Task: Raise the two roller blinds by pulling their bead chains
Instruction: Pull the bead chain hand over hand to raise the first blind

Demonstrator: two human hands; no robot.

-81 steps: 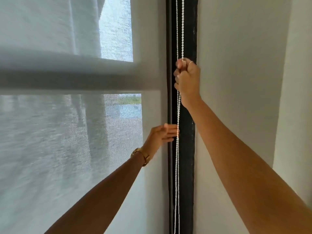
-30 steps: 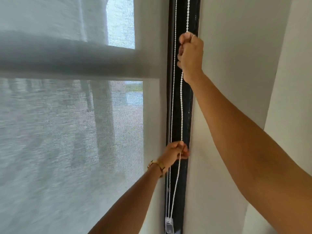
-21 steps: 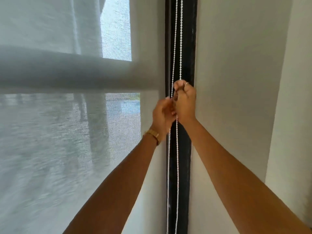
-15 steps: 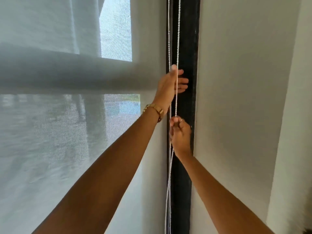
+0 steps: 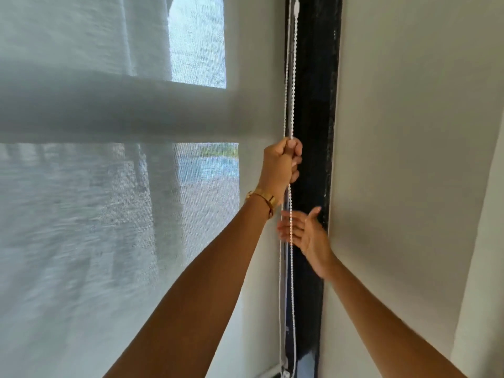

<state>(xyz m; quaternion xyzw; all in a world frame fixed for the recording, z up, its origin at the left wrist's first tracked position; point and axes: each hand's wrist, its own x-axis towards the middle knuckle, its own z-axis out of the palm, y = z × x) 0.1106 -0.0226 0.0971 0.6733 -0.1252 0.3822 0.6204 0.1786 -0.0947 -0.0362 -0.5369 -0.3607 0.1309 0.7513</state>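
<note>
A white bead chain [image 5: 289, 77] hangs as a double strand in front of the black window frame [image 5: 313, 105]. My left hand [image 5: 281, 166], with a gold bracelet at the wrist, is closed on the chain about mid-height. Below it my right hand [image 5: 305, 231] is spread open behind the strands, holding nothing. A sheer grey roller blind [image 5: 109, 214] covers the window on the left. A second, opaque pale blind [image 5: 409, 159] hangs to the right of the frame.
A white wall [image 5: 485, 241] runs down the right edge. The chain's lower end reaches a small white fitting [image 5: 285, 373] near the bottom of the frame. Blurred outdoor shapes show through the sheer fabric.
My left hand, open beside the chain half a second ago, has closed on it and come lower. My right hand has let go of the chain, dropped and opened.
</note>
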